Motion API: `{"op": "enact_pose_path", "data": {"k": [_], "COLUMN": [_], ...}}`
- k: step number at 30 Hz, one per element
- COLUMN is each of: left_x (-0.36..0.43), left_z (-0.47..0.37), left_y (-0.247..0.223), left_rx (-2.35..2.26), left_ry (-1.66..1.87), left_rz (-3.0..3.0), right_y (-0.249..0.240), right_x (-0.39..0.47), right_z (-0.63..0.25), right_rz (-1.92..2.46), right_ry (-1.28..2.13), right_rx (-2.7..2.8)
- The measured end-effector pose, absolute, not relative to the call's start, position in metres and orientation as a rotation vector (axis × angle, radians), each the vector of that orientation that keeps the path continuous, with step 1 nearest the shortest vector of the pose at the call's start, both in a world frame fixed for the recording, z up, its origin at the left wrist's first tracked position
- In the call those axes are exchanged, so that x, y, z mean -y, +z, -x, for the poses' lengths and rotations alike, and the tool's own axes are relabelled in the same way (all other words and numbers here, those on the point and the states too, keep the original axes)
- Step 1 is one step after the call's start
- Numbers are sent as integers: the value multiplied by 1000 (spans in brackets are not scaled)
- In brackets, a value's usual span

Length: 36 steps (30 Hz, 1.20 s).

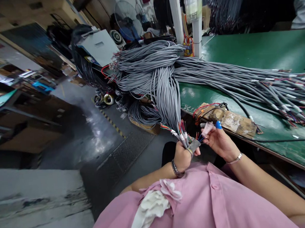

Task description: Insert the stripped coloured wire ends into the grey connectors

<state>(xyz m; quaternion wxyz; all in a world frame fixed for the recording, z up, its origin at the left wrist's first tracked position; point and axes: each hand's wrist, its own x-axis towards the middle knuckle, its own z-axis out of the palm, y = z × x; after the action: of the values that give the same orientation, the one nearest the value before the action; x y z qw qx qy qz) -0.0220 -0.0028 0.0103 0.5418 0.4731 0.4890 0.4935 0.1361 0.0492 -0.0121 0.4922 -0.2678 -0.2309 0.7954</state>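
Observation:
My left hand (183, 156) is closed around the end of a grey cable, with a grey wrap on one of its digits. Other grey cable ends (181, 137) with white sleeves and bare coloured wires crowd just above it. Thin blue and orange wires (199, 137) run from the held end toward my right hand (219, 141). That hand pinches the wire tips; a blue cover (218, 124) sits on one fingertip and a pale pink wrap (207, 128) on another digit. The exact pinch point is too small to make out.
A large bundle of grey cables (149, 64) drapes over the green table (257, 49), more cables (243, 79) fanning out to the right. A worn wooden block (227, 118) lies at the table's edge. White posts (177, 16) rise behind, and a grey box (99, 46) stands left.

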Motion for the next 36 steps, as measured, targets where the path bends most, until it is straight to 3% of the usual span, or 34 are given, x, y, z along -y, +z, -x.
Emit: {"op": "enact_pose_path", "data": {"k": [36], "left_x": [-2], "left_z": [14], "left_y": [5], "left_rx": [-1182], "left_ry": [1211], "left_rz": [-1150], "right_y": [-22], "right_x": [-55], "right_z": [-117], "right_rz": [569], "right_ry": [1880], "right_rx": [340]}}
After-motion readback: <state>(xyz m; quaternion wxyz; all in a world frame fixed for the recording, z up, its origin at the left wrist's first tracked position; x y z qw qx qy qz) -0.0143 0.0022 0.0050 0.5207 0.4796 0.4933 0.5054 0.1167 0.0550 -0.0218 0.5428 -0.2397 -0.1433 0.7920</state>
